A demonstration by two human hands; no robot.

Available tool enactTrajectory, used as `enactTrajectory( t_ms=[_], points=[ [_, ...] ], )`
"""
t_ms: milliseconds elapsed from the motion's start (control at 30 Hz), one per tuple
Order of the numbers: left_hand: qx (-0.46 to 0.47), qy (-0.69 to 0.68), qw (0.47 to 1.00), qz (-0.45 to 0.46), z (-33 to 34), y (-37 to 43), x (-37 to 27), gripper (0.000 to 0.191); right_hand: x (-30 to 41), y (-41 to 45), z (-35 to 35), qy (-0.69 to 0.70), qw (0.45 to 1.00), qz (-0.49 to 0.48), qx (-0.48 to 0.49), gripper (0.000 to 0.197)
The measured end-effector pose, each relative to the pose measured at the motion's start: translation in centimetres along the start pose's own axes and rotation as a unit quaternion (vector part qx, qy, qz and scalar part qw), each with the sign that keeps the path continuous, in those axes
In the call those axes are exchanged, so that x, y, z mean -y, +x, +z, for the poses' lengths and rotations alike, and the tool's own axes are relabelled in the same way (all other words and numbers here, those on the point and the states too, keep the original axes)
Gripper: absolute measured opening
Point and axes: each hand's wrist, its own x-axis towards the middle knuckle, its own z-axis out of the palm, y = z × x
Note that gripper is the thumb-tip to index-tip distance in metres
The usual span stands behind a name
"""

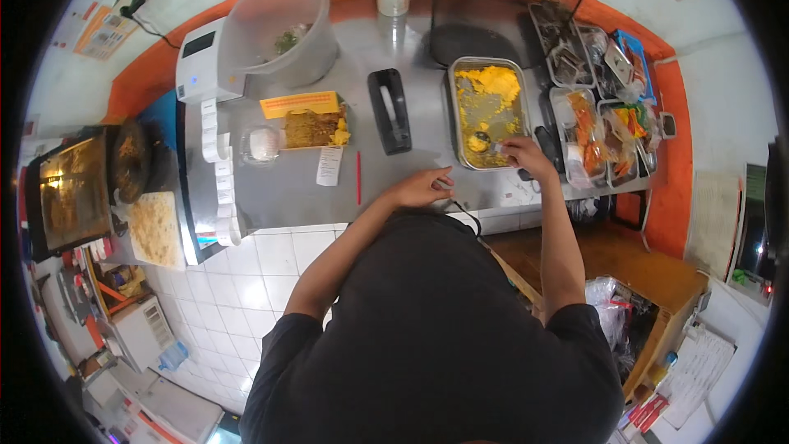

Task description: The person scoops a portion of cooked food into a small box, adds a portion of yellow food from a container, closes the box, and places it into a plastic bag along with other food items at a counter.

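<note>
My right hand is closed around the handle of a small scoop with yellow food in its bowl, at the near end of a metal tray. Crumbly yellow food lies in the tray, heaped at its far end. My left hand rests near the counter's front edge, fingers partly curled, with nothing visible in it. Left of a black stapler-like device stands an open food box with brown and yellow food. Beside it are a clear plastic cup, a paper slip and a red stick.
A label printer trails a paper strip over the counter's front. Behind stands a large translucent tub. Metal trays of packets fill the right end. A cable hangs at the front edge.
</note>
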Motion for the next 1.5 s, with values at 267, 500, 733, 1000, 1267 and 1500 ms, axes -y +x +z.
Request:
enactTrajectory(
  t_ms=[267,500,733,1000,1267,1500],
  points=[
    [-0.082,-0.033,0.996,-0.025,-4.6,-12.3,3.5,0.063,10.3,-1.5,14.2,0.026,0.994,-0.098,0.044,0.013],
    [-0.179,-0.144,0.969,-0.089,-7.5,-21.0,7.3,0.06,12.2,5.2,31.3,-0.284,0.89,-0.344,-0.092,0.014],
    [-0.243,-0.111,0.963,-0.039,-10.6,-25.5,8.9,0.053,11.6,6.7,36.0,-0.323,0.873,-0.311,-0.191,0.022],
    [-0.294,0.219,0.926,0.088,-15.4,-23.4,7.3,0.049,9.3,3.5,34.7,0.055,0.963,-0.199,-0.174,0.011],
    [-0.208,0.364,0.908,0.015,-17.0,-19.3,8.9,0.049,5.2,2.8,19.9,0.342,0.81,-0.208,-0.429,0.013],
    [-0.238,0.364,0.899,0.061,-18.6,-18.9,7.5,0.041,6.1,2.4,22.6,-0.331,0.712,-0.209,-0.583,0.032]
  ],
)
